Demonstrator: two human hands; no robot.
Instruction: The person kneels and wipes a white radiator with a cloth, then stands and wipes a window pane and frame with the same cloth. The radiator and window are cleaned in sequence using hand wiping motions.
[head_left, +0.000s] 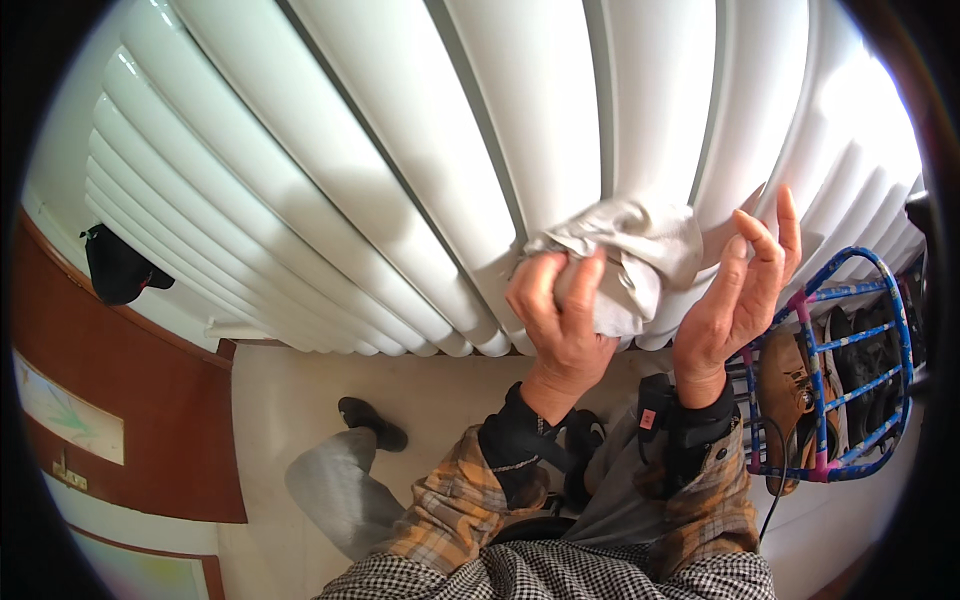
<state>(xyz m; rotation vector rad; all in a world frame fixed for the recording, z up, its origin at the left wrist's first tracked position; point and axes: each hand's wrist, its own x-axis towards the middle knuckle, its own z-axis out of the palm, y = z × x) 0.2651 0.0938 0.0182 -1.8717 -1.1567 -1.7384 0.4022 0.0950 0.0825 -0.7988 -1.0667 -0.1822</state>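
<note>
A tall white radiator (420, 150) with rounded vertical columns fills the upper part of the view. My left hand (565, 325) grips a crumpled pale grey cloth (640, 255) and presses it against the lower part of the columns near the middle. Its fingers are bent into the folds, so part of the grip is hidden. Just right of the cloth, my right hand (740, 285) is raised in front of the radiator. Its fingers are stretched out and apart, with nothing held in them.
At the right stands a blue-and-pink tubular rack (850, 290) with brown shoes (787, 375) and dark ones. A black cap (122, 265) hangs at the far left, above a reddish-brown wooden panel (150, 400). A thin black cable (778, 480) runs beside the rack.
</note>
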